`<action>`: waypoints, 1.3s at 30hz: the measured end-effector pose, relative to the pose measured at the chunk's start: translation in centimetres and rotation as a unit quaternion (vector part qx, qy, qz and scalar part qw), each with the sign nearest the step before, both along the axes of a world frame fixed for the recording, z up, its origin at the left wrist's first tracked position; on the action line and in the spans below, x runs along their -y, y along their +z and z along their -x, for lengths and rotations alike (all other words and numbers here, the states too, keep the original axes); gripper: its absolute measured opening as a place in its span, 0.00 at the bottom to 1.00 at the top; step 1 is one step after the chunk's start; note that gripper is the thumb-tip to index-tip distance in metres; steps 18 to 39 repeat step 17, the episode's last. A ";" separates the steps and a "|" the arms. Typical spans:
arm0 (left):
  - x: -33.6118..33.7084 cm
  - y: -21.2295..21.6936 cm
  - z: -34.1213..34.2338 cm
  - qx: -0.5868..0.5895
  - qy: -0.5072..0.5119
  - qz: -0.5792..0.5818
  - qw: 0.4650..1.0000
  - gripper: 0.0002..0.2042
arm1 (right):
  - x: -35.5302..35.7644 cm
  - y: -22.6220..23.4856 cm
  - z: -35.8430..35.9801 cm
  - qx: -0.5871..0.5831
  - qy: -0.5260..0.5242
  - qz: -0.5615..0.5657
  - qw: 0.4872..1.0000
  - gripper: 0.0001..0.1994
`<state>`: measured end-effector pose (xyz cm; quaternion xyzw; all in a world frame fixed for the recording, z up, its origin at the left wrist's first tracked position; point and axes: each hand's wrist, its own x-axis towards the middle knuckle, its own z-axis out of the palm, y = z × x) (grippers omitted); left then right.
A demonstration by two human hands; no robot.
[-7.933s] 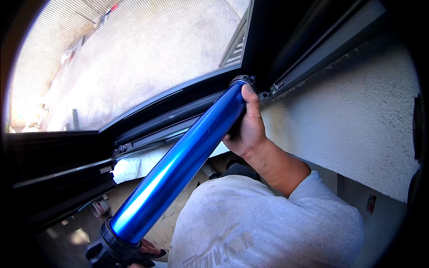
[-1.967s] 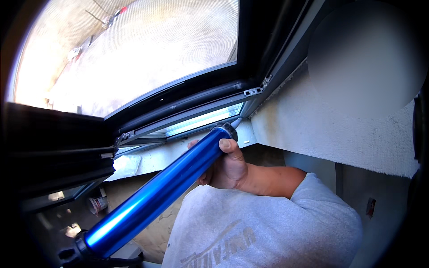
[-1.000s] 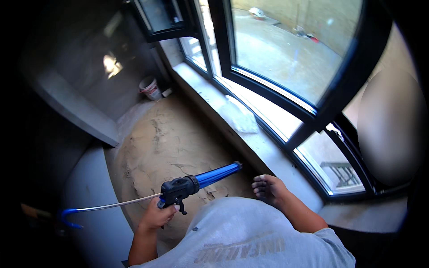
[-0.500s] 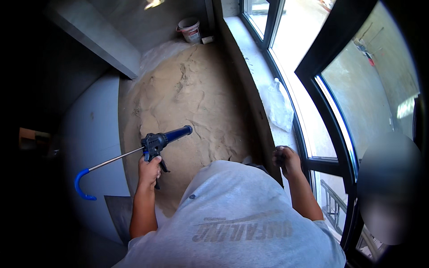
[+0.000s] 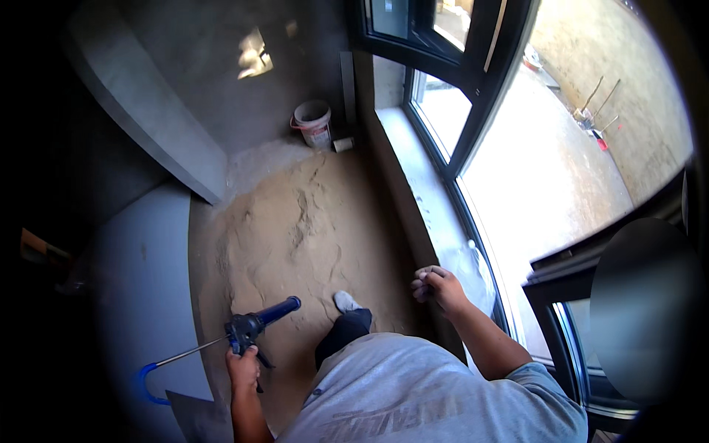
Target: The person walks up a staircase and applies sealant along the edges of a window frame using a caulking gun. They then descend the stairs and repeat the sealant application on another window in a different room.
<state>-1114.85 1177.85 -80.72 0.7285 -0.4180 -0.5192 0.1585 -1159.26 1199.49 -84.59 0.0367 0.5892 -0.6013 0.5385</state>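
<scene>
We grip the caulking gun (image 5: 255, 325) by its black handle in our left hand (image 5: 242, 367), low over the rippled sand floor (image 5: 295, 221): a glossy blue tube, thin metal rod with a blue hooked end. Our right hand (image 5: 437, 286) curls loosely, holding nothing, near the pale concrete window sill (image 5: 413, 177).

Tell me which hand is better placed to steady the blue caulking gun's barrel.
Right, probably. The left hand already grips the caulking gun at its handle, so it is taken. The right hand hangs loosely curled beside the window sill and looks empty, though it would have to cross over.
</scene>
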 end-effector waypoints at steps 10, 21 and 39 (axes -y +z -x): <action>15.5 -7.3 5.7 0.019 -0.125 0.020 0.992 0.16 | 13.7 5.4 5.8 -0.062 -0.060 -0.011 0.996 0.08; 23.0 -3.2 13.5 -0.065 -0.193 0.040 0.978 0.25 | 18.2 7.6 13.0 -0.075 -0.035 -0.074 0.994 0.11; 23.0 -3.2 13.5 -0.065 -0.193 0.040 0.978 0.25 | 18.2 7.6 13.0 -0.075 -0.035 -0.074 0.994 0.11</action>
